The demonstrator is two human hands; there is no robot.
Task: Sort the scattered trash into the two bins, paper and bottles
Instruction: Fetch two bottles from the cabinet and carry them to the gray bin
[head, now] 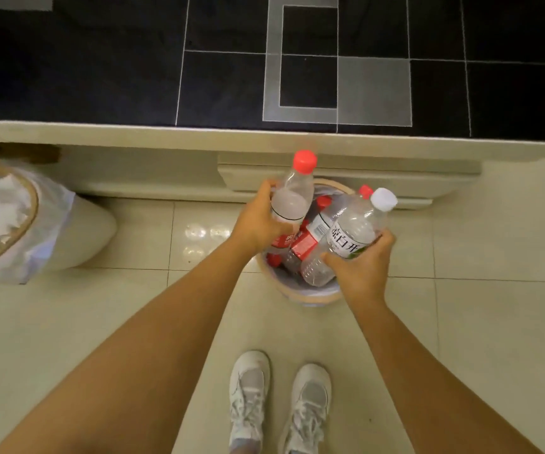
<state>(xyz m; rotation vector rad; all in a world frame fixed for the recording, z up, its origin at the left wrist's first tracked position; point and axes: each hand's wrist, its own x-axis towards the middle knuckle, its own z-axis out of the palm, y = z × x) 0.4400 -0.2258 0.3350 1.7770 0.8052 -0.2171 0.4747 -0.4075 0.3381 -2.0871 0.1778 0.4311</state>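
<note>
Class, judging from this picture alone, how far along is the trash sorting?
Nearly done. The paper bin holds crumpled paper; the bottle bin already holds several bottles. The left hand and right hand each hold a bottle above it. Only dropping those remains; no loose trash shows.

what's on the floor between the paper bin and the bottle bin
Nothing: in the head view the tile floor between the paper bin and the bottle bin is bare, showing only light reflections. The left forearm crosses above its near part.
</note>
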